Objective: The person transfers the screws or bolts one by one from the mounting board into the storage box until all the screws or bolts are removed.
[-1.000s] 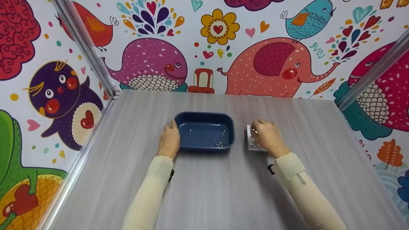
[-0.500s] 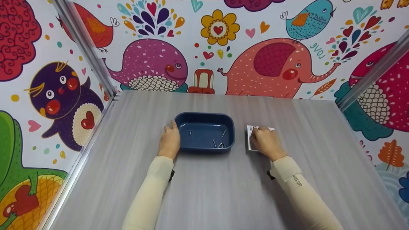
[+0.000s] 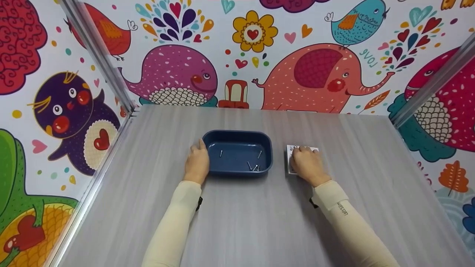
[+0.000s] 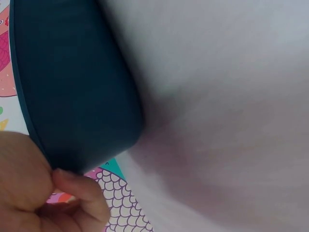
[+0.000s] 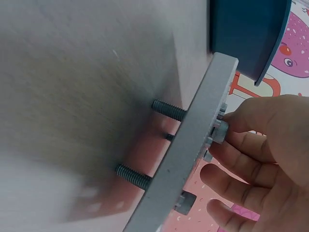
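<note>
My left hand (image 3: pixel 197 163) holds the left side of a dark blue plastic tray (image 3: pixel 237 173). In the left wrist view its curled fingers (image 4: pixel 84 191) meet the tray's rim at a corner. Several small metal bolts (image 3: pixel 250 165) lie inside the tray, mostly towards its front right. To the right sits a light grey plate (image 5: pixel 193 130) with a printed white top, and my right hand (image 3: pixel 308 165) covers much of it. Thumb and forefinger pinch the head of a bolt (image 5: pixel 220 131) at the plate's top. Threaded shanks (image 5: pixel 133 177) stick out below the plate, above the table.
The grey wood-grain table (image 3: pixel 237 218) ends at a back wall (image 3: pixel 237 55) printed with cartoon animals. Metal posts (image 3: pixel 98 55) stand at the two back corners. A gap of bare table separates the tray from the plate.
My right hand has rolled over and come slightly nearer, showing the plate's far right corner. My left hand, the tray and the bolts in it look unmoved.
</note>
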Demonstrator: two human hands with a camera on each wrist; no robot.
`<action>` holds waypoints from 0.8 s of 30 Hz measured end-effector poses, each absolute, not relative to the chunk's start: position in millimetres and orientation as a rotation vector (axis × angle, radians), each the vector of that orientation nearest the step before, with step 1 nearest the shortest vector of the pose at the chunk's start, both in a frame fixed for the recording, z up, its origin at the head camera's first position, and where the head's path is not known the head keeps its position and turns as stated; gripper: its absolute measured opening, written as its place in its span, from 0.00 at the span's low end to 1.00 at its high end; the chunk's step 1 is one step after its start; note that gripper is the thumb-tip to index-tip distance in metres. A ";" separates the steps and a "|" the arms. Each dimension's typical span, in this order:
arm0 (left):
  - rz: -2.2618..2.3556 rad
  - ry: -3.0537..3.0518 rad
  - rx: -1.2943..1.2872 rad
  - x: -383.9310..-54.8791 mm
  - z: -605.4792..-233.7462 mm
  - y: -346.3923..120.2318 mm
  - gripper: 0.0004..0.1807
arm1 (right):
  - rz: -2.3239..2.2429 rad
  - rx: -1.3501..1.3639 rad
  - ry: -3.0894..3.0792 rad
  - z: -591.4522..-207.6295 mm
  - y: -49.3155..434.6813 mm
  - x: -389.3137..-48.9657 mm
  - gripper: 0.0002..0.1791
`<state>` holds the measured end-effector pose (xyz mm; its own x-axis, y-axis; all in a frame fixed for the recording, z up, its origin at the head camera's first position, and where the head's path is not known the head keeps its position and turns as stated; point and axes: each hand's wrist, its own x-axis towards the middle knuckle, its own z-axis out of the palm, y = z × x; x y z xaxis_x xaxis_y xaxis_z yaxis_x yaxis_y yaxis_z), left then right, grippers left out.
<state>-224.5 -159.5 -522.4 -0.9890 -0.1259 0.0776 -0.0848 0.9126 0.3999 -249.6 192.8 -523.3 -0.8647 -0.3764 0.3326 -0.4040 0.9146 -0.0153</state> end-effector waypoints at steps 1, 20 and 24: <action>-0.615 -2.971 0.167 -224.6 -522.5 -159.5 0.26 | 0.118 0.575 -2.748 -523.4 192.6 -249.6 0.10; -0.598 -2.941 0.149 -224.9 -523.6 -158.7 0.26 | 0.194 0.586 -2.719 -499.1 191.7 -245.8 0.08; -0.611 -2.942 0.152 -224.8 -523.6 -159.1 0.26 | 0.194 0.594 -2.706 -497.0 188.9 -245.3 0.08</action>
